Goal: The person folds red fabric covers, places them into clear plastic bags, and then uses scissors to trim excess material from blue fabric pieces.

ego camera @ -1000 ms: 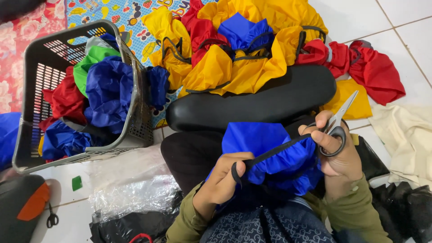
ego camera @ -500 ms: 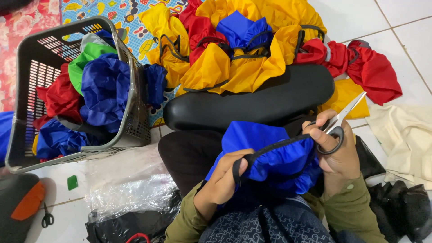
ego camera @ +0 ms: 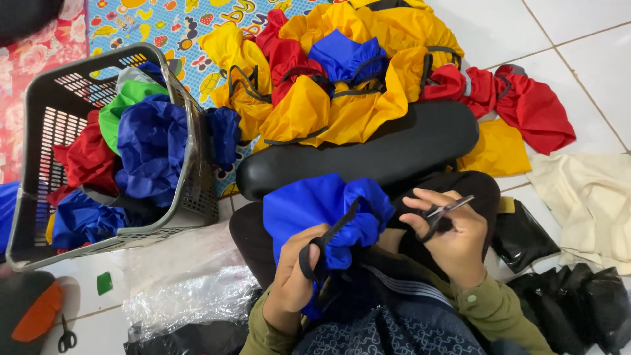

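Left hand (ego camera: 296, 279) fingers pinching black strap (ego camera: 328, 240) of blue bag (ego camera: 315, 207) on lap; right hand (ego camera: 453, 240) fingers curled through scissors (ego camera: 444, 213), blades near-closed; grey basket (ego camera: 105, 151) well apart at left.

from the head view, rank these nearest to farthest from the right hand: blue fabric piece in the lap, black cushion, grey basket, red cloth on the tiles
1. blue fabric piece: just left of the right hand, in the lap.
2. black cushion: lying across, directly above the hand.
3. red cloth on the tiles: farther up, toward the upper right.
4. grey basket: far left, filled with coloured fabric.
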